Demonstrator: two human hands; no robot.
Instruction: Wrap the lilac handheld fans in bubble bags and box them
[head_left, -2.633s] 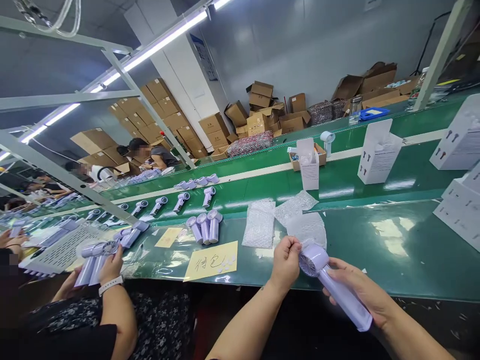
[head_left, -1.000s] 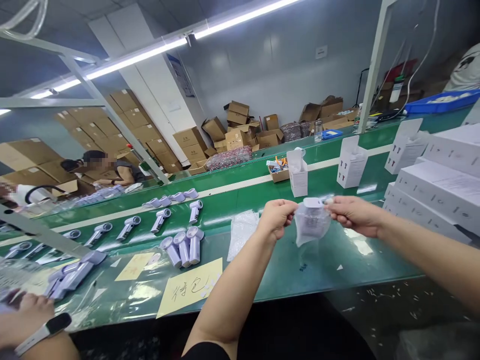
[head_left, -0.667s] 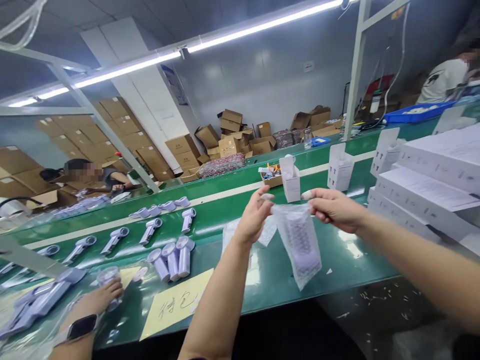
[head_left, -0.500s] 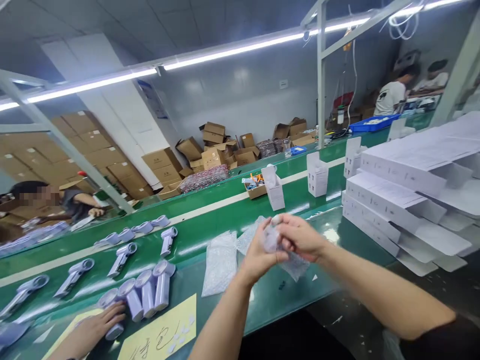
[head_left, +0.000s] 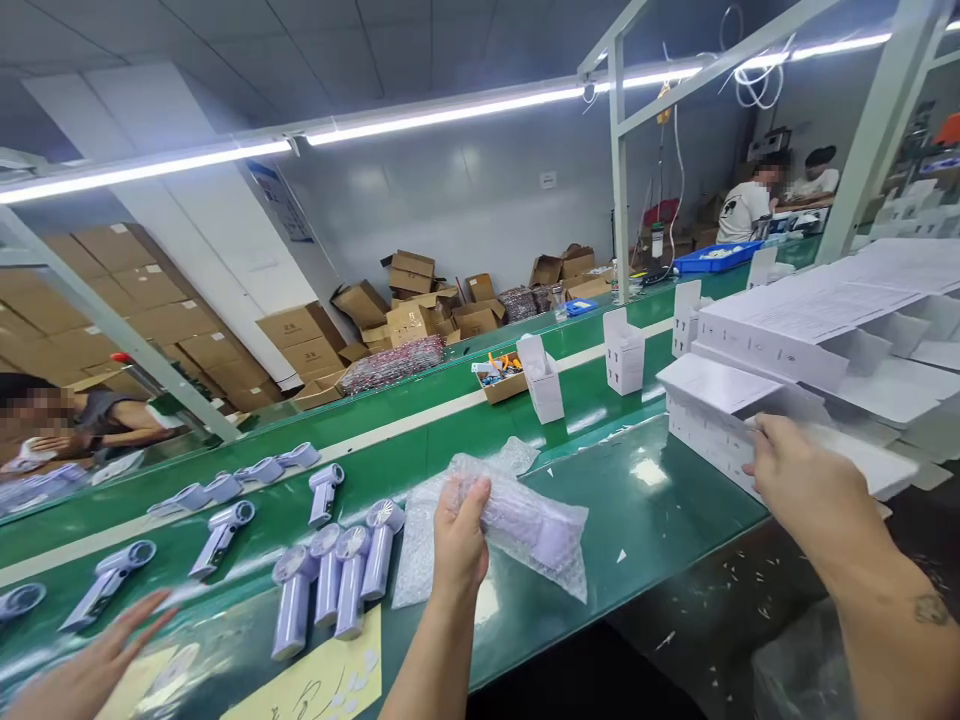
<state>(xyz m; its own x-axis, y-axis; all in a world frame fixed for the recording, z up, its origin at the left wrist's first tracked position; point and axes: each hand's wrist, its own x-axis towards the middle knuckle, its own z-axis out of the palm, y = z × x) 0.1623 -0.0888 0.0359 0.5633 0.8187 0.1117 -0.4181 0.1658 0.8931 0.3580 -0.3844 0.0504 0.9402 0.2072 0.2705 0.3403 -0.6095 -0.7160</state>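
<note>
My left hand (head_left: pixel 463 535) is closed on a bubble-wrap bag (head_left: pixel 574 520) with a lilac handheld fan (head_left: pixel 551 541) inside, held tilted above the table. At the right, my right hand (head_left: pixel 814 480) pinches the edge of an open white box (head_left: pixel 720 385) at the front of the stack. Flat bubble-wrap bags (head_left: pixel 414 560) lie on the table just behind my left hand. Several lilac fans (head_left: pixel 351 580) are grouped to its left, close to the yellow paper (head_left: pixel 315 675) with handwriting.
A co-worker's hand (head_left: pixel 97 655) reaches in from the lower left. More fans (head_left: pixel 217 538) lie on the green conveyor (head_left: pixel 420 455). Upright white boxes (head_left: pixel 624 355) and a small carton (head_left: pixel 501 380) stand along it. White boxes (head_left: pixel 810 310) are stacked at the right.
My right hand has left the bubble-wrap bag and moved right to the white boxes. The left hand alone now holds the bagged fan. The co-worker's hand has moved away from the grouped fans.
</note>
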